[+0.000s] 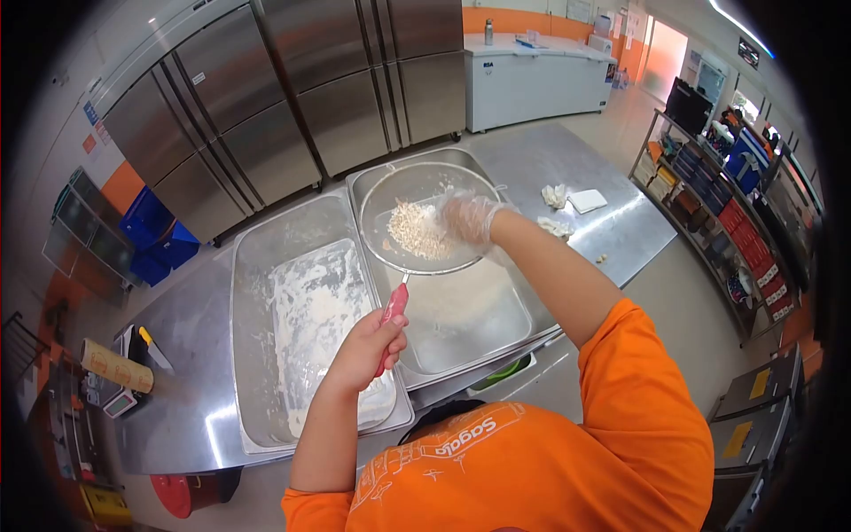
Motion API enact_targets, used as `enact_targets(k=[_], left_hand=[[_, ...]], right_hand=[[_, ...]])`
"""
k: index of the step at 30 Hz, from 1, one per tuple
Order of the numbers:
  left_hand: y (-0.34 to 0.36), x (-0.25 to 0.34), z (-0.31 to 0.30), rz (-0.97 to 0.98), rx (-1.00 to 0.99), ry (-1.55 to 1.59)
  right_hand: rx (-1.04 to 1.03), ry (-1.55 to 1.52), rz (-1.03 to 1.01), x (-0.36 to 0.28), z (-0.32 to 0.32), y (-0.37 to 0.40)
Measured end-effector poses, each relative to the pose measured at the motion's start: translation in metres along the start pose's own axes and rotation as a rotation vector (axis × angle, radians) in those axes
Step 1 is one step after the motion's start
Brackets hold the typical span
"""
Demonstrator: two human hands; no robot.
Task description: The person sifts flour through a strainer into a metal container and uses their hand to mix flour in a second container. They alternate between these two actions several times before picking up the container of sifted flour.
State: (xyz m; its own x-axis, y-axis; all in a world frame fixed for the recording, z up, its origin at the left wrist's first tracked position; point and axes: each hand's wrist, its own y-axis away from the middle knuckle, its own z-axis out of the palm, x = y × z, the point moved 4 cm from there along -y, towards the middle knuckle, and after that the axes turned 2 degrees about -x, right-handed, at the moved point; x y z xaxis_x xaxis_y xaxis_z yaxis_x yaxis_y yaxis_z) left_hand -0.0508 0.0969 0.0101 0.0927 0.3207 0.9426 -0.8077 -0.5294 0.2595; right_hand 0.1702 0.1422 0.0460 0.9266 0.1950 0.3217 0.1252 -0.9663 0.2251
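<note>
My left hand (370, 346) is wrapped round the red handle of a large round sieve (429, 271). Inside the mesh lies a heap of pale, crumbly pieces (413, 232). My right hand (470, 217), in a clear plastic glove, is over the sieve at the heap's right side; motion blurs its fingers. Beneath the sieve is a deep steel tray (519, 306) with fine whitish powder on its bottom. A second steel tray (244, 355) stands to the left, its base streaked with white powder.
Both trays rest on a steel table (182, 363). To its left are a knife with a yellow handle (155, 348), a roll of film (117, 365) and a scale (120, 403). Crumpled white scraps (555, 196) and a white pad (587, 201) lie at right. Steel cabinets (266, 133) stand behind.
</note>
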Motion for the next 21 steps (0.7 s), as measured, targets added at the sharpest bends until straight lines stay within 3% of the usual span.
enact_targets(k=[4, 6, 9, 16, 18, 21], left_hand=[[0.005, 0.004, 0.009, 0.003, 0.015, 0.064], [0.003, 0.006, 0.007, -0.009, 0.027, 0.073], [-0.001, 0.002, 0.008, -0.046, 0.073, 0.147], [-0.004, -0.018, 0.01, -0.101, 0.15, 0.288], [-0.003, -0.02, 0.018, -0.121, 0.122, 0.269], [-0.003, -0.017, 0.022, -0.11, 0.163, 0.285]], right_hand=[[0.121, 0.078, -0.026, 0.002, -0.012, 0.008], [0.619, 0.25, -0.059, 0.003, -0.027, 0.022], [0.452, 0.239, -0.109, 0.001, -0.032, 0.02], [0.311, 0.085, -0.153, 0.009, -0.018, 0.003], [0.268, -0.219, -0.038, 0.015, -0.01, 0.0], [0.328, -0.261, 0.017, 0.021, -0.002, -0.007]])
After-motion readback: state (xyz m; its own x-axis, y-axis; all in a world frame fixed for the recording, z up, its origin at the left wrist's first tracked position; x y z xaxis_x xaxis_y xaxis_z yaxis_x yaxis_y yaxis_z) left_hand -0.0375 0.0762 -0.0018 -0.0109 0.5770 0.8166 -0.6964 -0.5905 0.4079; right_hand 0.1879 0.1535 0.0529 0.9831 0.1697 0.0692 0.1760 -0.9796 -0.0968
